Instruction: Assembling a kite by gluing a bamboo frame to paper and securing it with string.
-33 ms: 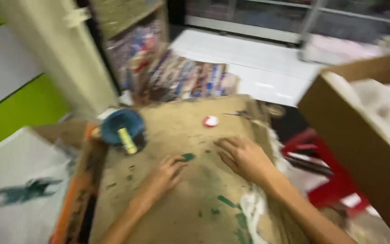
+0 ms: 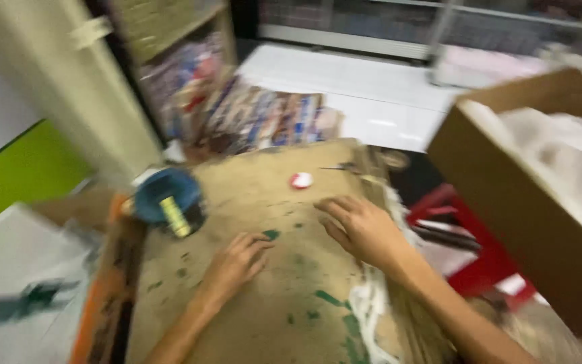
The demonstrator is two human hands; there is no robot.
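While we are looking down through a blurred, moving view, we are seeing a blue bowl [image 2: 168, 195] sitting at the far left edge of the paint-flecked brown board [image 2: 284, 269], with a yellowish stick-like thing [image 2: 175, 216] resting in it. Just right of it, our left hand [image 2: 234, 263] is lying palm down on the board, its fingers loosely curled and holding nothing, the fingertips touching a small green piece [image 2: 271, 234]. Farther off, a little red-and-white cap [image 2: 300, 180] is sitting alone near the board's far edge. Our right hand [image 2: 362, 229] is pressing flat nearby, fingers spread narrowly and empty. Beyond it a big open cardboard box [image 2: 506, 195] is standing at the right. We are judging that the bowl, so near the edge and the left wrist, could be knocked over by a careless sweep, and the green piece could smear under the fingers.
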